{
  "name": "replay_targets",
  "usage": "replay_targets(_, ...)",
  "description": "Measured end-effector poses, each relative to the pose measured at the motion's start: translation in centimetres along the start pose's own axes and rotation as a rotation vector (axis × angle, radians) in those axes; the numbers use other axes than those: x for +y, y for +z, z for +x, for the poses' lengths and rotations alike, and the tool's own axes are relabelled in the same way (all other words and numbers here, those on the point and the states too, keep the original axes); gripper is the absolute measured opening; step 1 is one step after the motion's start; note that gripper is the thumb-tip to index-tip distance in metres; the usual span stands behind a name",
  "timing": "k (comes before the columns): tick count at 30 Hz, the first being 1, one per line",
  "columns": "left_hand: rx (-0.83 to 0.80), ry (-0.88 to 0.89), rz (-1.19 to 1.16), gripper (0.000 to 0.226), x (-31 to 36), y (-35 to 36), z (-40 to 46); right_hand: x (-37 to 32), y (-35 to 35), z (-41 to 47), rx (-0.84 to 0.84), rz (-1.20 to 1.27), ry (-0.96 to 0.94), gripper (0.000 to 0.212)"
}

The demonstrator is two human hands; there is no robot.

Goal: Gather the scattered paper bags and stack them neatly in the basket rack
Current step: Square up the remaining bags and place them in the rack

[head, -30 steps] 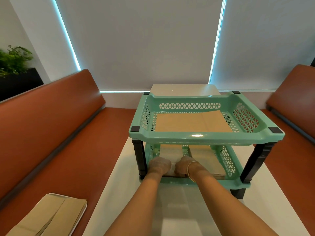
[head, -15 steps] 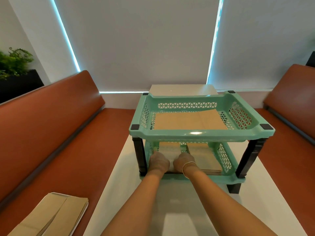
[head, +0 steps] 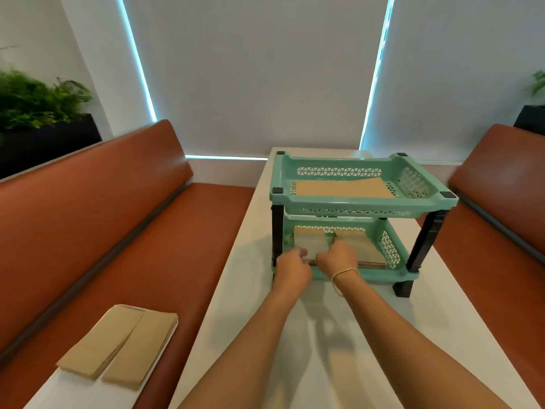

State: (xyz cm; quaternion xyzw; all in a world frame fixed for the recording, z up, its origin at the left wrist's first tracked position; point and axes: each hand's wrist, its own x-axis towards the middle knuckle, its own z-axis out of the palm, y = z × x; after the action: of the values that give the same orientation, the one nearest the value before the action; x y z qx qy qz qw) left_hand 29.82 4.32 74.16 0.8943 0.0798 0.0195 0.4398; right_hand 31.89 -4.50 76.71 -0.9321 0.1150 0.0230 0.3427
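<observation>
The mint-green two-tier basket rack (head: 362, 200) stands on the white table. Flat brown paper bags (head: 343, 188) lie in its upper basket. More paper bags (head: 368, 253) are stacked in the lower basket, a paler one (head: 312, 246) on top at the left. My left hand (head: 292, 265) is at the lower basket's front left, its curled fingers pinching the front edge of the pale bag. Beside it, my right hand (head: 337, 256), with a bracelet on the wrist, rests on the stack's front edge; its fingertips are hidden. Two more brown bags (head: 121, 345) lie on the left bench.
The white table (head: 324, 335) runs between two orange-brown benches, one on the left (head: 124, 246) and one on the right (head: 498, 231). A white sheet (head: 73, 391) lies under the loose bags. Plants in dark planters stand behind both benches. Window blinds close off the far end.
My head has pulled back and turned left, so the rack sits smaller and further right. Both hands have drawn back from inside the lower basket to its front edge.
</observation>
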Motion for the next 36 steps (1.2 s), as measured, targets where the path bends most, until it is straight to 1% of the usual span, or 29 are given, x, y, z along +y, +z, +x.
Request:
replay_targets(2,-0.011,0.024,-0.046,0.03,-0.9,-1.4,-1.6,-0.8,0.4,-1.9,0.008,0.029,-0.03,0.049)
replay_targets(3,-0.019,0.037,-0.061,0.028,-1.5,-2.3,-2.4,-1.4,0.5,-2.9,0.013,0.025,-0.05,0.046)
replay_targets(5,-0.018,0.044,-0.083,0.026,-3.0,-4.4,-3.8,-2.6,1.3,-4.6,0.018,-0.004,-0.106,0.032)
replay_targets(7,0.023,0.026,-0.114,0.024,-5.1,-6.8,-5.0,-4.2,2.7,-6.2,-0.016,-0.022,-0.168,0.025)
replay_targets(10,0.135,-0.038,-0.143,0.024,-8.6,-10.9,-6.4,-6.8,6.0,-8.3,-0.129,0.007,-0.228,0.024)
replay_targets(14,0.314,-0.25,-0.193,0.025,-14.4,-15.2,-7.4,-9.6,10.8,-10.4,-0.293,0.013,-0.344,0.017)
replay_targets(17,0.404,-0.471,-0.223,0.021,-19.1,-17.3,-7.9,-11.3,14.5,-10.9,-0.414,-0.014,-0.39,0.021)
replay_targets(19,0.374,-0.637,-0.192,0.017,-22.7,-18.4,-8.3,-12.4,17.3,-11.0,-0.495,-0.057,-0.411,0.022)
replay_targets(21,0.343,-0.793,-0.179,0.029,-26.5,-18.9,-8.6,-13.4,20.3,-11.0,-0.566,-0.126,-0.44,0.022)
replay_targets(23,0.327,-0.933,-0.282,0.038,-30.1,-19.4,-8.7,-14.6,23.5,-10.8,-0.621,-0.179,-0.457,0.026)
replay_targets(25,0.329,-1.046,-0.35,0.041,-32.9,-20.0,-8.7,-15.8,26.7,-10.2,-0.65,-0.212,-0.457,0.029)
replay_targets(30,0.339,-1.161,-0.39,0.037,-40.2,-21.2,-5.5,-18.9,34.7,-7.2,-0.737,-0.367,-0.43,0.042)
replay_targets(34,0.4,-1.277,-0.482,0.034,-45.5,-20.4,-3.0,-19.5,40.5,-4.9,-0.787,-0.414,-0.383,0.042)
replay_targets(36,0.404,-1.33,-0.514,0.038,-47.4,-19.2,-2.2,-19.2,43.1,-3.9,-0.808,-0.442,-0.359,0.042)
